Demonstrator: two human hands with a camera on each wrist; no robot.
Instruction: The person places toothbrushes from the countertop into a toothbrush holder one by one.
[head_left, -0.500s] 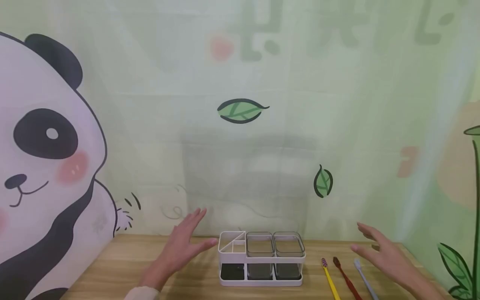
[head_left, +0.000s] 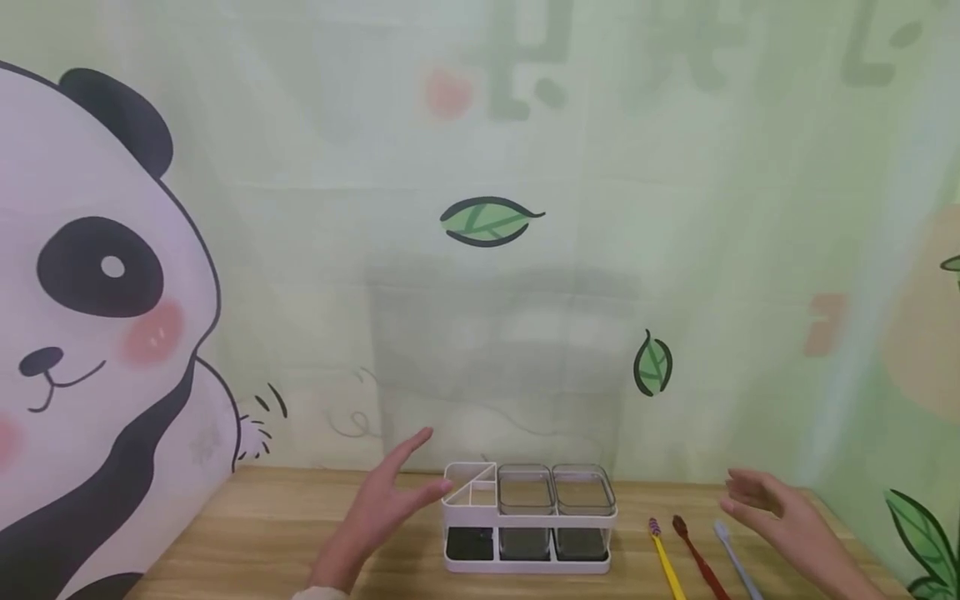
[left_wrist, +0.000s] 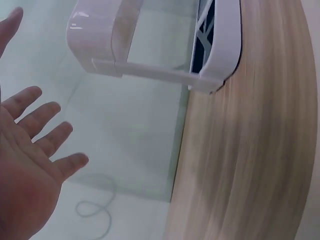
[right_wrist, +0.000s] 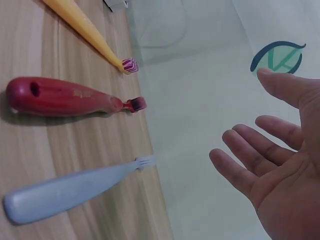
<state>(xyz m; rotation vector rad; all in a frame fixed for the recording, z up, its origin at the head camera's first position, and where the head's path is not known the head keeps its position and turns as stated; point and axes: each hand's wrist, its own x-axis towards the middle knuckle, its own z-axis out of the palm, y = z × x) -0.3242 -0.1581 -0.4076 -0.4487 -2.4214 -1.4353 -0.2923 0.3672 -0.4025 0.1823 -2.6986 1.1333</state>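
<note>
A white toothbrush holder [head_left: 528, 567] with two clear cups [head_left: 583, 492] and a divided section at its left stands on the wooden table. My left hand [head_left: 382, 508] hovers beside the holder's left end, fingers spread and holding nothing. In the left wrist view that palm [left_wrist: 25, 185] shows bare, apart from the holder's white frame [left_wrist: 95, 30]. My right hand [head_left: 780, 517] hangs over the table's right side, empty, fingers slightly bent. Near it lie three toothbrushes: yellow [right_wrist: 85, 30], red [right_wrist: 65, 97] and light blue [right_wrist: 75, 190].
The wooden table [head_left: 240, 533] ends at a pale green curtain [head_left: 315, 250] printed with a panda [head_left: 135, 275] and leaves. The toothbrushes lie side by side, heads toward the curtain, to the right of the holder.
My left hand has moved right, closer to the holder. My right hand has shifted slightly right and down. The whole head view has slid a little; the holder and toothbrushes stay put on the table.
</note>
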